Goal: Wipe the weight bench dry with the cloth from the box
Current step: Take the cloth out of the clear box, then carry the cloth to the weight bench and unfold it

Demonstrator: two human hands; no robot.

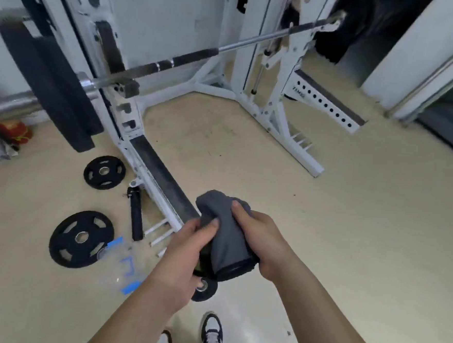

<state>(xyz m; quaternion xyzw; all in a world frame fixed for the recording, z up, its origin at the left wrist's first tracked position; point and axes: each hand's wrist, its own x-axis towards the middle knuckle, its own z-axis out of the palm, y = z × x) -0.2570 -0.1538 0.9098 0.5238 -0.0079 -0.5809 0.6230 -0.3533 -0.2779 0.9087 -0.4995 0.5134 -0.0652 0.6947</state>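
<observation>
Soft grey cloth [226, 235], bundled, held over the smooth beige floor [349, 233].
The left hand [190, 249] and right hand [263, 243] gripped its plush folds with curled fingers, near a white steel rack [277, 116] and round black rubber plates [81, 239].

The only lettering is on the white perforated beam [329, 106] of the rack [244, 52]. It is a short dark word at the beam's left end, beside the row of holes, too small and blurred to read.
</observation>
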